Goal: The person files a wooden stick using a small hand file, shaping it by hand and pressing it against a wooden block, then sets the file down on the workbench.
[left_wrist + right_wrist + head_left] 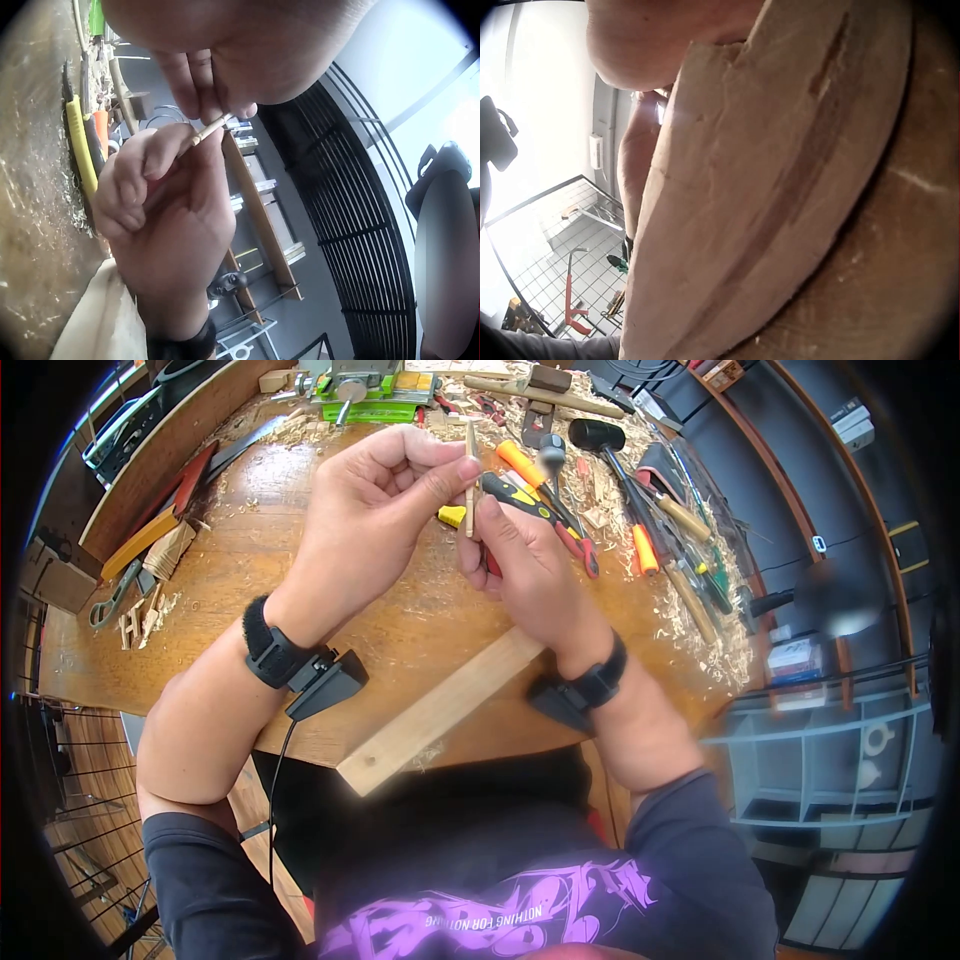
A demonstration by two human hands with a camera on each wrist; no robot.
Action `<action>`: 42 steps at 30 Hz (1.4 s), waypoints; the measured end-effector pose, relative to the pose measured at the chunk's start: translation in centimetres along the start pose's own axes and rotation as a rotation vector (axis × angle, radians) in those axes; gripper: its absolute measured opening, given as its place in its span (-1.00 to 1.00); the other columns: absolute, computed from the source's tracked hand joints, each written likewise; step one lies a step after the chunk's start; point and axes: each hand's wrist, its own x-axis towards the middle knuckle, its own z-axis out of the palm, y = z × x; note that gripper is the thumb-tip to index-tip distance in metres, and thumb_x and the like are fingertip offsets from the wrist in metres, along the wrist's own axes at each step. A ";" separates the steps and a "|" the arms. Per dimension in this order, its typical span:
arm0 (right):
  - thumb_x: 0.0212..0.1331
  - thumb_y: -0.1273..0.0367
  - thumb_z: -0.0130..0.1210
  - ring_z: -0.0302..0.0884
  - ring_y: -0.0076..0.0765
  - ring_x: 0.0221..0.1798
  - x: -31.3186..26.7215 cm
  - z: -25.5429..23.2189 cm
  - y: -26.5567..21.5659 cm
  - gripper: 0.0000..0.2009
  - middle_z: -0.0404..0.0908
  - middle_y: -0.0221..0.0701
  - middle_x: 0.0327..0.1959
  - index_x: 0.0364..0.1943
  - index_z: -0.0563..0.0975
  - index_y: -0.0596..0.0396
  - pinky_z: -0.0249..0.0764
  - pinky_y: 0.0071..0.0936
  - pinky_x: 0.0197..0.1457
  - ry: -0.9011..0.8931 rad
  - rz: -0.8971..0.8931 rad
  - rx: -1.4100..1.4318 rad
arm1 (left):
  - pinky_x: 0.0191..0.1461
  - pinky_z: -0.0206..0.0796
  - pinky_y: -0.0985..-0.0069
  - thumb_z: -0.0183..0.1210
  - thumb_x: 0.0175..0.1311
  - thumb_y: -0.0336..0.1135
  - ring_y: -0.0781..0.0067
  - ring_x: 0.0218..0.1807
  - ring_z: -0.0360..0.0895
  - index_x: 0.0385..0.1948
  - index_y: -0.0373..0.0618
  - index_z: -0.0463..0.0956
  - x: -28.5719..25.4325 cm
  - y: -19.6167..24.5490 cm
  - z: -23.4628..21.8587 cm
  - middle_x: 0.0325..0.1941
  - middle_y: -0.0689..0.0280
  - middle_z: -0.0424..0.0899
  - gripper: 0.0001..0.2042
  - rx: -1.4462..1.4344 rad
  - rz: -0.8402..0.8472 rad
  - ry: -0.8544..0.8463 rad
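Observation:
My left hand [375, 500] pinches the upper part of a thin wooden stick [471, 510] between thumb and fingertips, holding it upright above the bench. At its lower end is my right hand [530, 570], its thumb close beside the wood. The right fingers curl round a small red-handled tool [155, 183], mostly hidden in the palm; I cannot tell its kind. In the left wrist view, the stick's cut end [197, 140] points toward the right thumb and forefinger. Below the right wrist lies a flat wooden board [440, 705], its near end over the bench's front edge.
The wooden bench [240, 560] carries shavings and tools. Beyond the hands lie pliers [575, 545], an orange-handled tool [520, 463] and a black mallet [597, 434]. A green vise [370, 405] stands at the back. Scissors [115, 595] lie on the left.

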 end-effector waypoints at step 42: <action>0.77 -0.05 -0.23 0.37 -0.66 -0.47 -0.3 0.0 -0.2 -0.37 0.51 -0.51 -0.51 -0.31 0.63 0.14 0.26 -0.63 -0.39 0.018 0.015 -0.019 | 0.01 0.59 0.68 0.38 0.48 -0.52 0.67 -0.09 0.73 -0.07 -0.32 0.73 -0.4 -0.2 0.4 -0.14 0.31 0.84 -0.89 0.080 0.113 0.051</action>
